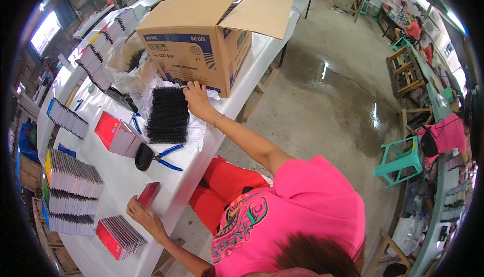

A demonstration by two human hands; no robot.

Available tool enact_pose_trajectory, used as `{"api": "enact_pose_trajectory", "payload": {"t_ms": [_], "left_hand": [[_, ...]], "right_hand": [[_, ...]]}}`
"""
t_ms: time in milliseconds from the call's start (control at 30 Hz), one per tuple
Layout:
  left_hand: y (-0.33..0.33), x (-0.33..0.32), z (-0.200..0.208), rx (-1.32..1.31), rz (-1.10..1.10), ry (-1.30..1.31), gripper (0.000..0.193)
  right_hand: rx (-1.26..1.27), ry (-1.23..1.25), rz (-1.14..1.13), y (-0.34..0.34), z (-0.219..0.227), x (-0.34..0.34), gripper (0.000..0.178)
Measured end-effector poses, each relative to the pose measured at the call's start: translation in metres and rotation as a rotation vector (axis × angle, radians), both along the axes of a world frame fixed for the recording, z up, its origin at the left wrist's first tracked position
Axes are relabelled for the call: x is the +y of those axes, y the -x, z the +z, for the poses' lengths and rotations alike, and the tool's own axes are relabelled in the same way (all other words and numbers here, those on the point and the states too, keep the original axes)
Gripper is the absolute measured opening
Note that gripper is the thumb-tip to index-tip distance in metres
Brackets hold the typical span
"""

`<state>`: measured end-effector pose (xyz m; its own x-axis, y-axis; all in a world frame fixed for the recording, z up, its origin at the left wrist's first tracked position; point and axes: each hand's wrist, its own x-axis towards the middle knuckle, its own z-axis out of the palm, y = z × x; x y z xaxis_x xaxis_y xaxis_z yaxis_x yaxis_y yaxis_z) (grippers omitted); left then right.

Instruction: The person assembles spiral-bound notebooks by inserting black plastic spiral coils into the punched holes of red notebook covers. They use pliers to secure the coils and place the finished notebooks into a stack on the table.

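Observation:
My left hand [145, 217] is closed on a small red-covered notebook [149, 193], held upright near the table's front edge. My right hand [197, 99] reaches to a pile of black plastic binding coils [168, 115], fingers bent at its edge beside the cardboard box [186, 57]. Whether a coil is pinched there is too small to tell. Blue-handled pliers [169, 158] lie between my hands, next to a black rounded object [144, 157]. Another blue-handled tool [136, 121] rests left of the coils. Red spiral-bound notebooks [120, 237] stand beside my left hand.
A stack of red-covered books [120, 134] stands mid-table. Tall piles of spiral notebooks [74, 176] line the left side. A clear plastic bag [123, 70] with black coils sits beside the box. Across the floor are a green stool [401, 161] and other people.

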<state>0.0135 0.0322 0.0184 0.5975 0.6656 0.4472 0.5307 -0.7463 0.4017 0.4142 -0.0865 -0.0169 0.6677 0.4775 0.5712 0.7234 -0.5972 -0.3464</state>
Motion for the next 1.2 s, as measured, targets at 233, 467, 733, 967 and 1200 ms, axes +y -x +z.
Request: {"api": "enact_pose_trajectory", "payload": {"t_ms": [233, 467, 733, 967, 1200], "left_hand": [[-0.004, 0.011, -0.013, 0.025, 0.018, -0.229, 0.039], [-0.030, 0.000, -0.018, 0.014, 0.106, -0.187, 0.061], [-0.057, -0.014, -0.013, -0.088, 0.360, -0.232, 0.067], [-0.050, -0.014, -0.016, -0.080, 0.391, -0.245, 0.053], [-0.055, -0.009, -0.021, -0.181, 0.351, -0.260, 0.045]], "right_hand": [[-0.004, 0.031, -0.035, -0.016, -0.007, 0.020, 0.035], [-0.054, 0.312, -0.096, -0.039, -0.021, 0.029, 0.031], [-0.121, 0.257, 0.134, -0.027, 0.000, -0.001, 0.027], [-0.135, 0.250, 0.238, -0.027, 0.006, 0.002, 0.021], [-0.412, 0.328, 0.192, -0.027, -0.002, 0.008, 0.018]]}}
